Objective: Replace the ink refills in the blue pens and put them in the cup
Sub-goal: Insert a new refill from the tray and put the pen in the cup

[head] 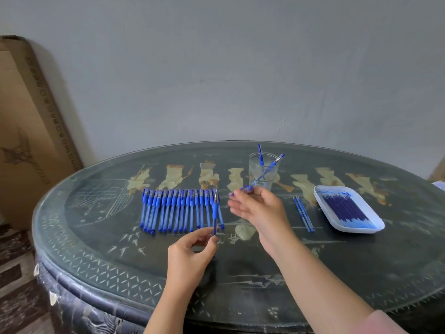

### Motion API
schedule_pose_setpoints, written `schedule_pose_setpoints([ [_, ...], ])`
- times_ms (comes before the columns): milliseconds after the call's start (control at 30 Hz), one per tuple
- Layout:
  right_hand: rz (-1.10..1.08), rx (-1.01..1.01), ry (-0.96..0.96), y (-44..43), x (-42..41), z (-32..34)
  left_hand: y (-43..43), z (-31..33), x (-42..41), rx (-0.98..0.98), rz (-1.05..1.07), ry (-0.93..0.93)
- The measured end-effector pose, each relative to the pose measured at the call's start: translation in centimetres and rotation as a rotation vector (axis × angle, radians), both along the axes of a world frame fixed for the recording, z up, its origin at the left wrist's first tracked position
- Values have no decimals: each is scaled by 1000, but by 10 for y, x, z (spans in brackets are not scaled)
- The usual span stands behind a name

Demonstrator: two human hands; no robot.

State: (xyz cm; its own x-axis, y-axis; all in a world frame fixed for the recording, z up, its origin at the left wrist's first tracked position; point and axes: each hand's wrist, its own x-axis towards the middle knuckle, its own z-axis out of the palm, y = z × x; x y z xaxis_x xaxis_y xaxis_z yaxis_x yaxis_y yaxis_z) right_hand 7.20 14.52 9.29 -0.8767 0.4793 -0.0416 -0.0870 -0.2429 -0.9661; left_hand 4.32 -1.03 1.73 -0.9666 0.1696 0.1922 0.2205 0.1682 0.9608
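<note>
Standing near the far edge of the worktop (115, 239), the clear glass cup (263, 174) has two capped pens (274, 163) in it, both leaning with their ends above the rim. Right of the cup is a white tray (356, 231) with a packed layer of blue refills (343, 208) lying side by side. Between cup and tray, two loose refills (304, 214) lie together on the worktop. Left of centre is a row of blue pens (180, 208), capped and close together, cap ends away from the person. The left hand (192, 251) pinches the lower end of an uncapped pen (215, 210), upright, metal tip up, just in front of the right end of the row. The right hand (257, 208), raised in front of the cup, pinches a small blue piece (244, 189) at its fingertips with the other fingers spread. It is too blurred to name. A pink sleeve (385, 321) shows on the right arm. The worktop is a dark oval with a glass top and pale inlaid figures, and it stands against a plain grey wall (216, 68). A cardboard box (31, 112) leans at left, and a patterned floor (14, 266) is visible below it.
</note>
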Motion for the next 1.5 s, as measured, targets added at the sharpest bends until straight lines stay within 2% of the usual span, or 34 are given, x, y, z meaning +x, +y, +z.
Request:
schedule_pose_setpoints([
  [100, 3, -17, 49, -8, -9, 17, 0, -2, 0, -33, -18, 21],
  [300, 63, 215, -62, -14, -15, 23, 0, -2, 0, -41, -33, 40],
  [567, 159, 409, -180, -12, -16, 14, -1, -1, 0, -53, -40, 57],
  [967, 187, 489, -210, -20, -12, 19, -3, 2, 4, -110, -41, 126],
  [1200, 130, 560, -208, -21, -11, 2, -1, 0, 3, -121, -21, 157],
  [1333, 93, 677, -146, -21, -6, 0, 1, 1, 2, -82, -12, 125],
  [1400, 46, 730, -110, -16, -7, 4, 2, 2, 1, -35, -16, 87],
  [1500, -109, 673, -20, 6, -12, 17, 1, 2, 0, 102, 47, -2],
])
